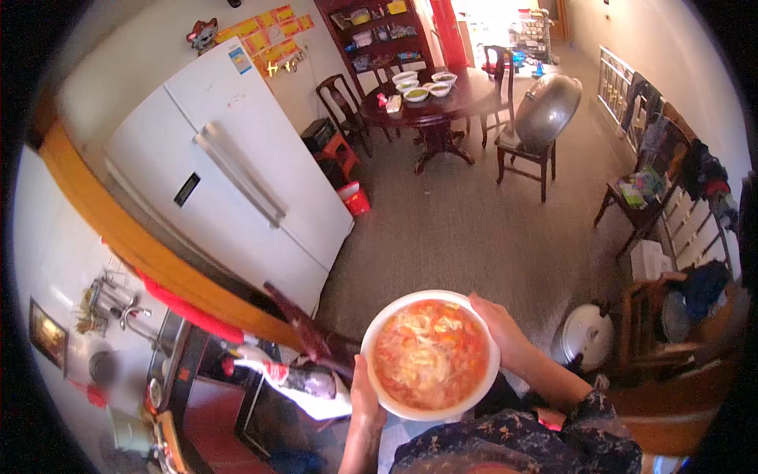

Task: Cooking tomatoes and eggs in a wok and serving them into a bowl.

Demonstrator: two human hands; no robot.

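Observation:
A large white bowl [366, 355] is filled with a reddish soup [429, 355] that looks like tomato and egg. My left hand [366, 391] holds its left side and my right hand [497, 323] grips its upper right rim, so the bowl hangs level in front of my body. Further off, several smaller bowls of food [416, 95] stand together on a round dark wooden table [468, 106], beside a small pink and white packet [393, 104].
A white refrigerator [237, 166] stands on the left, past an orange-brown door frame [148, 255]. A chair [527, 157] bearing a large metal wok [548, 109] is right of the table. Another chair [645, 189] with bags, and a lidded pot [587, 336], line the right side.

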